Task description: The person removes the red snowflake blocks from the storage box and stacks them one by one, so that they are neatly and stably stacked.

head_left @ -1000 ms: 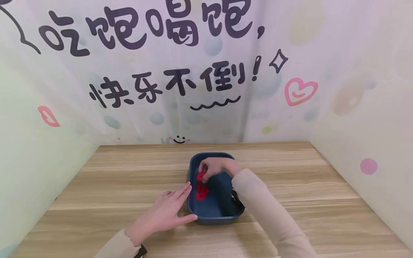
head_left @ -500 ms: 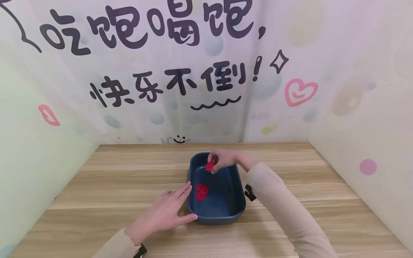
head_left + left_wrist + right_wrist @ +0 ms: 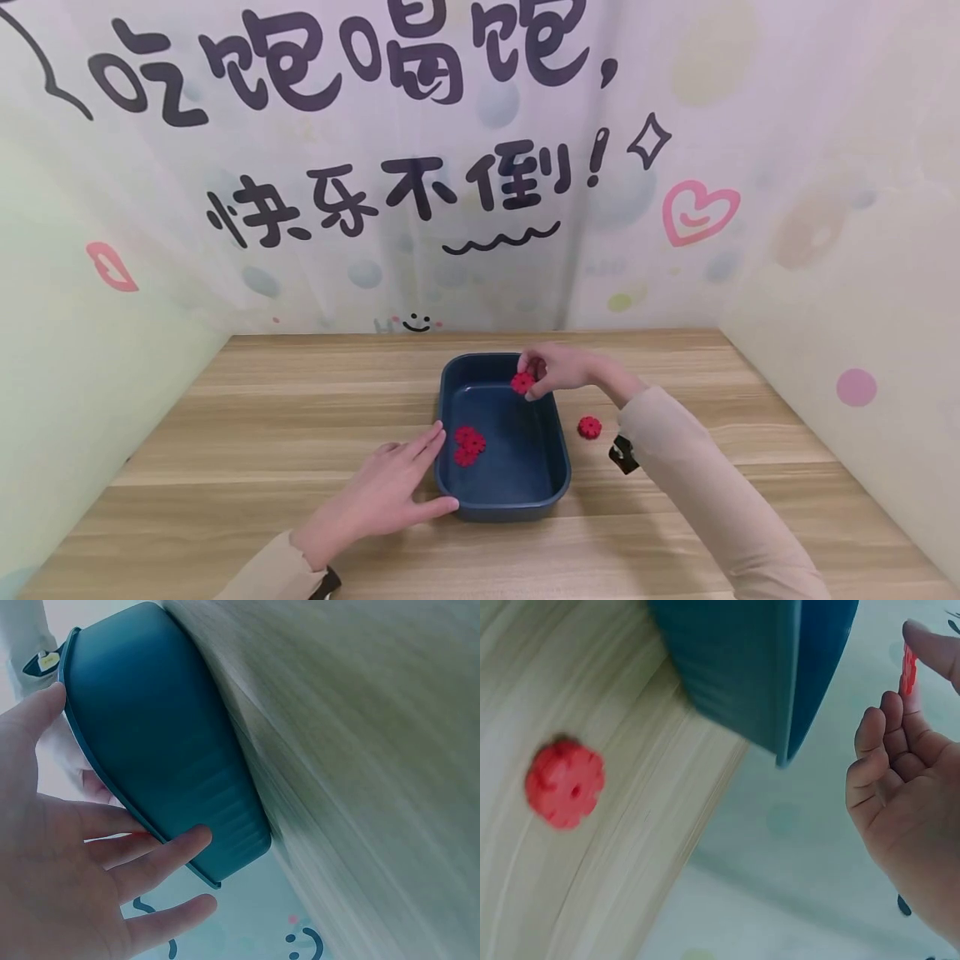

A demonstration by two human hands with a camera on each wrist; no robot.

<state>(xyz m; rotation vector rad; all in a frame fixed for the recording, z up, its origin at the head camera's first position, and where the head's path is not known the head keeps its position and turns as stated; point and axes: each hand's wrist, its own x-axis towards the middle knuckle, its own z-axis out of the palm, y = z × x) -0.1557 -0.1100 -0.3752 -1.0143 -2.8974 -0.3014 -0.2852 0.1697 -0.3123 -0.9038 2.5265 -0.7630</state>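
Note:
A dark blue rectangular bin point(image 3: 501, 512) stands on the table in the head view. Several red flower-shaped notched discs point(image 3: 474, 443) lie bunched on its floor near the left wall. My right hand point(image 3: 570, 367) pinches another red disc point(image 3: 522, 382) between thumb and fingertip, over the bin's far right corner. In the right wrist view that pinched disc point(image 3: 908, 671) shows edge-on. More red notched discs point(image 3: 565, 784), apparently stacked, rest on the table to the right of the bin. My left hand point(image 3: 382, 493), fingers spread and fairly straight, touches the bin's left side and rim.
The wooden table point(image 3: 300, 400) runs back to a printed curtain point(image 3: 480, 283) with black lettering. Pale walls close off both sides. A black strap point(image 3: 623, 455) shows at the right wrist.
My right hand has lifted a red disc from the left of the bin and carried it right, towards the far right corner. The table discs have come into sight. My left hand stays put.

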